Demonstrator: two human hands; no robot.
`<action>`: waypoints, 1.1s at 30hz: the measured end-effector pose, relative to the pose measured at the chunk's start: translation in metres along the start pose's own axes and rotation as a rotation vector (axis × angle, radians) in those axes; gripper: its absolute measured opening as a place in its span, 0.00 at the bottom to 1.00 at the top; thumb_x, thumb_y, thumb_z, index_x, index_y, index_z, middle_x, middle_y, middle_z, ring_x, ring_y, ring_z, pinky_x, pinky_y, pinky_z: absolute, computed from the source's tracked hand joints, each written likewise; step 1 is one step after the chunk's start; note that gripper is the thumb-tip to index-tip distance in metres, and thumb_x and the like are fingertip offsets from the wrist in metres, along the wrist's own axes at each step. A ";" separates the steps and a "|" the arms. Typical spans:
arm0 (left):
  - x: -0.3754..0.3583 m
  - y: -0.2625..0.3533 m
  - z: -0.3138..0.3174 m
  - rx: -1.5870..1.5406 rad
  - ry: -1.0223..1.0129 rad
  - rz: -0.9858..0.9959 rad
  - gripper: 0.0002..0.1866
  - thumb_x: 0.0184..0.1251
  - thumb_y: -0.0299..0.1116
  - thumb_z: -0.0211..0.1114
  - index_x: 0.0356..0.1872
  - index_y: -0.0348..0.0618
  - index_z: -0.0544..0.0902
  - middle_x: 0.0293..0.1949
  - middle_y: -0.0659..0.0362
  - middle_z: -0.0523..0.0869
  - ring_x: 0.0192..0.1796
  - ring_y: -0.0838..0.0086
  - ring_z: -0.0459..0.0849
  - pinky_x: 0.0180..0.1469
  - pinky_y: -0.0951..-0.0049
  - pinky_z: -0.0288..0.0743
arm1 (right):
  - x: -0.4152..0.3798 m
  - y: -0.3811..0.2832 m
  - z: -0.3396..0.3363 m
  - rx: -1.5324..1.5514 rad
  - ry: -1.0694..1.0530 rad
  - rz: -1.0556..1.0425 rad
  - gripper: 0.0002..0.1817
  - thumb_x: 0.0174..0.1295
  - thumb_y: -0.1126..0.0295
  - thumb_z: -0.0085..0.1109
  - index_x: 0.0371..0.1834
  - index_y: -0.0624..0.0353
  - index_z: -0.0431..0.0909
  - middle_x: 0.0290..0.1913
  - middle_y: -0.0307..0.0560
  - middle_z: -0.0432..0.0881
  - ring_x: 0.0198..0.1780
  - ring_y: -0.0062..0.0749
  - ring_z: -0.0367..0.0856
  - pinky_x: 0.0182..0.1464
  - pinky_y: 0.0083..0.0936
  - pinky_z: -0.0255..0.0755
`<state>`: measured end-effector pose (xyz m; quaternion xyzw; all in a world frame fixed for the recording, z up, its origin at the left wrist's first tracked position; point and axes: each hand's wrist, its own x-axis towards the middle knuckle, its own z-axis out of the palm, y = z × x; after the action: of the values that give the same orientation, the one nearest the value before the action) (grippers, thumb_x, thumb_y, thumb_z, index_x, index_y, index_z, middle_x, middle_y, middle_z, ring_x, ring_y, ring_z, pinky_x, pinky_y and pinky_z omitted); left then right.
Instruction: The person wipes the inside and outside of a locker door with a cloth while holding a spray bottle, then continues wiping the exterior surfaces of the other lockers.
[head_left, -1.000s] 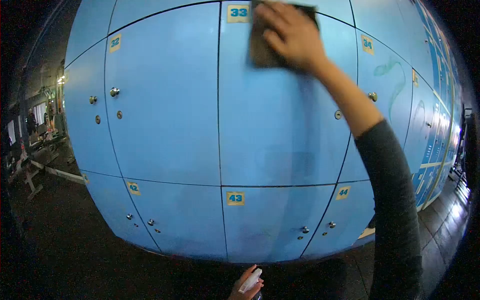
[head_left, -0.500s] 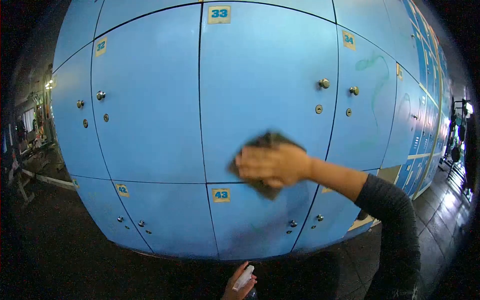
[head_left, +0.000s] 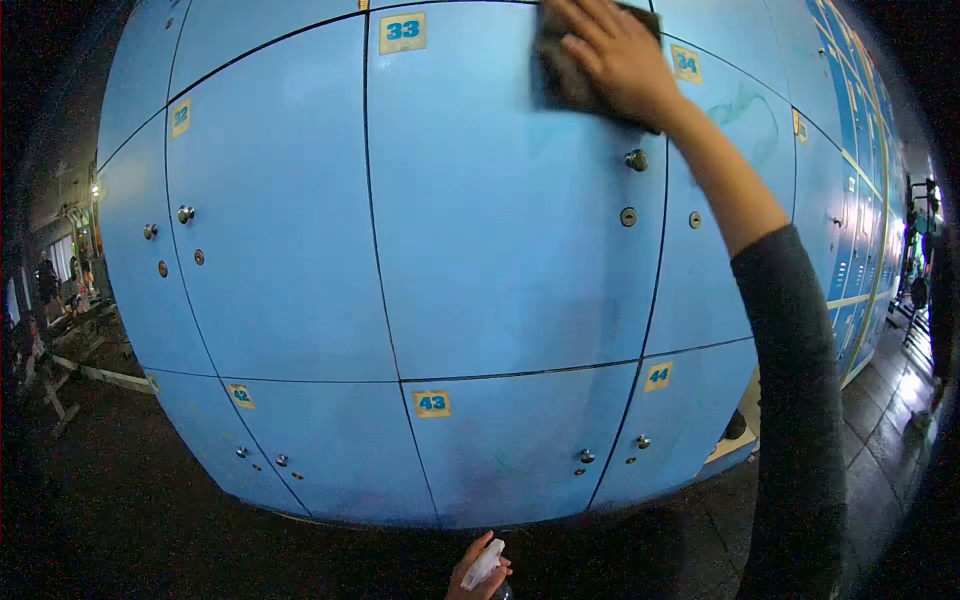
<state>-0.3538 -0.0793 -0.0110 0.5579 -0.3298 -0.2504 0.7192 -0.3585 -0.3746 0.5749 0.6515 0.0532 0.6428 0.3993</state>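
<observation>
Pressed under my right hand (head_left: 625, 62), a dark cloth (head_left: 568, 72) lies against the upper right of the blue locker door numbered 33 (head_left: 500, 220). The fingers hold the cloth above that door's round knob (head_left: 636, 160). At the bottom centre, my left hand (head_left: 470, 575) is wrapped round a spray bottle with a white nozzle (head_left: 484, 565); most of the bottle is out of frame. A faint greenish smear (head_left: 755, 115) shows on door 34.
Doors 32 (head_left: 270, 230), 43 (head_left: 500, 460) and 44 (head_left: 685, 420) surround door 33, with small metal knobs and locks. More lockers run back on the right beside a tiled floor (head_left: 885, 430). Metal equipment stands at the far left.
My right hand has moved up with the cloth, from the bottom edge of door 33 to its upper right. My left hand still holds the spray bottle low down.
</observation>
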 end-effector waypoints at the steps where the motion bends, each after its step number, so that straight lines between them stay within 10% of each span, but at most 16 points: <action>1: -0.001 -0.001 -0.001 -0.004 -0.002 0.019 0.32 0.65 0.30 0.62 0.68 0.40 0.59 0.42 0.57 0.79 0.39 0.78 0.80 0.39 0.79 0.75 | 0.005 0.008 -0.007 -0.030 -0.099 0.123 0.30 0.69 0.54 0.35 0.70 0.56 0.56 0.72 0.53 0.55 0.73 0.44 0.51 0.72 0.38 0.44; 9: 0.005 -0.011 0.006 -0.022 0.080 0.107 0.31 0.66 0.31 0.61 0.68 0.39 0.59 0.43 0.56 0.79 0.40 0.75 0.81 0.42 0.75 0.76 | -0.067 -0.008 -0.010 0.188 0.178 0.283 0.26 0.59 0.78 0.46 0.64 0.57 0.65 0.68 0.48 0.64 0.70 0.45 0.59 0.69 0.35 0.54; 13: 0.007 0.010 0.003 -0.054 0.034 -0.185 0.32 0.65 0.30 0.61 0.68 0.38 0.59 0.42 0.56 0.80 0.40 0.76 0.81 0.43 0.75 0.76 | -0.126 -0.058 -0.044 0.295 0.092 0.504 0.36 0.46 0.92 0.42 0.63 0.57 0.67 0.68 0.47 0.63 0.71 0.45 0.57 0.70 0.35 0.53; 19: 0.000 0.010 0.004 -0.105 0.009 -0.140 0.31 0.64 0.29 0.62 0.68 0.39 0.61 0.42 0.57 0.80 0.40 0.77 0.81 0.43 0.76 0.75 | -0.238 -0.156 -0.085 0.278 -0.178 0.492 0.36 0.48 0.86 0.46 0.67 0.58 0.61 0.70 0.55 0.59 0.72 0.51 0.55 0.69 0.43 0.52; 21: -0.006 0.006 -0.001 -0.030 -0.032 -0.002 0.30 0.64 0.29 0.61 0.67 0.39 0.62 0.44 0.56 0.80 0.41 0.77 0.81 0.44 0.76 0.75 | -0.317 -0.210 -0.085 -0.098 -0.876 0.179 0.33 0.57 0.67 0.51 0.69 0.49 0.60 0.72 0.47 0.56 0.72 0.44 0.54 0.67 0.40 0.55; 26: -0.011 0.015 -0.002 0.005 -0.060 -0.046 0.34 0.63 0.33 0.64 0.68 0.42 0.58 0.45 0.54 0.79 0.42 0.71 0.81 0.47 0.69 0.75 | -0.323 -0.241 -0.105 0.405 -0.726 -0.192 0.34 0.54 0.53 0.55 0.69 0.33 0.61 0.72 0.29 0.57 0.70 0.29 0.58 0.64 0.32 0.61; 33: -0.003 0.023 -0.001 0.109 -0.099 -0.038 0.33 0.65 0.32 0.60 0.69 0.40 0.56 0.42 0.54 0.81 0.46 0.70 0.82 0.50 0.68 0.75 | -0.130 -0.170 -0.047 0.247 -0.216 0.170 0.32 0.57 0.57 0.52 0.68 0.43 0.62 0.71 0.41 0.59 0.71 0.41 0.56 0.68 0.45 0.53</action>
<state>-0.3553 -0.0714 0.0106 0.5892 -0.3673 -0.2732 0.6658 -0.3464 -0.3147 0.3645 0.7631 0.0331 0.5890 0.2640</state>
